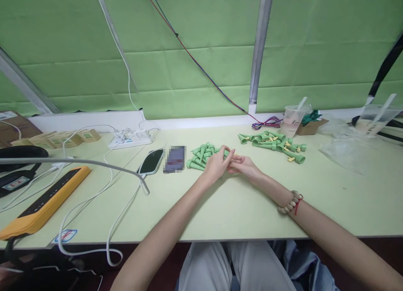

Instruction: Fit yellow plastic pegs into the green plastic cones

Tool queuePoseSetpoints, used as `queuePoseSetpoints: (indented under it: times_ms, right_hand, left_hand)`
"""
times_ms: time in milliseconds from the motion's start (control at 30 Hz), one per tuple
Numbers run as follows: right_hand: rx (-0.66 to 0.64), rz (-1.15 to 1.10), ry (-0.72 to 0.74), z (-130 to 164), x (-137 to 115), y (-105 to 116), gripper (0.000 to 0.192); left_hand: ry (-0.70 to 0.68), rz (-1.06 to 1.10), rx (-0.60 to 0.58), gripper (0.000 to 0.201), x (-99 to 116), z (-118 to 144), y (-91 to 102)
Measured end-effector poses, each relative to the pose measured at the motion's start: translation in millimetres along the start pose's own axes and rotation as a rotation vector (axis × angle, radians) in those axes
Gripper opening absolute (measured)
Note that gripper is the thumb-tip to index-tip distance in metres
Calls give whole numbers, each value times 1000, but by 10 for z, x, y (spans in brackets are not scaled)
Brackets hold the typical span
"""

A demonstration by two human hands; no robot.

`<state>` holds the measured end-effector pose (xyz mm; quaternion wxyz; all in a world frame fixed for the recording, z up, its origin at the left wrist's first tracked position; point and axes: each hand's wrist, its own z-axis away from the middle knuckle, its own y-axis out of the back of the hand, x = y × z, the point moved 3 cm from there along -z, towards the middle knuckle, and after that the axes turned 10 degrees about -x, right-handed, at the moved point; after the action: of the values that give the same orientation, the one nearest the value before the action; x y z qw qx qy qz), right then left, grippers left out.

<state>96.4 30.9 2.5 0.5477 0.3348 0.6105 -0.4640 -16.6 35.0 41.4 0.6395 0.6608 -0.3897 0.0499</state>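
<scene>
My left hand [217, 163] and my right hand [244, 165] meet at the middle of the pale green table [220, 207], fingers pinched together around a small green cone piece [227, 153] that is mostly hidden. Just left of my hands lies a heap of plain green cones [200, 157]. Farther back and to the right lies a second heap of green cones with yellow parts [277, 144]. A beaded bracelet [291, 202] is on my right wrist.
A phone [151, 162] and a blurred card [174, 159] lie left of the cones. A white power strip [132, 139], white cables [94, 198] and a yellow power strip [44, 203] fill the left side. A plastic cup [292, 120] and clear bags [349, 148] stand at the right.
</scene>
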Motion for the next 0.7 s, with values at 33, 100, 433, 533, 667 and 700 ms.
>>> queuePoseSetpoints:
  times_ms: [33, 100, 433, 533, 667, 700]
  right_hand:
    - [-50, 6, -18, 6, -4, 3, 23]
    - [-140, 26, -71, 20, 4, 16, 22]
    - [-213, 81, -64, 11, 53, -4, 30]
    - [-325, 59, -64, 27, 39, 15, 31]
    - [-436, 53, -78, 63, 33, 46, 30]
    - [-453, 62, -87, 71, 36, 45, 30]
  left_hand:
    - [-18, 13, -11, 46, 4, 4, 4]
    - [-84, 33, -63, 44, 16, 14, 0]
    - [-161, 74, -91, 39, 8, 57, -31]
    - [-205, 182, -72, 42, -2, 22, -28]
    - [-221, 312, -85, 50, -47, -31, -38]
    - [-222, 318, -97, 51, -55, -34, -45]
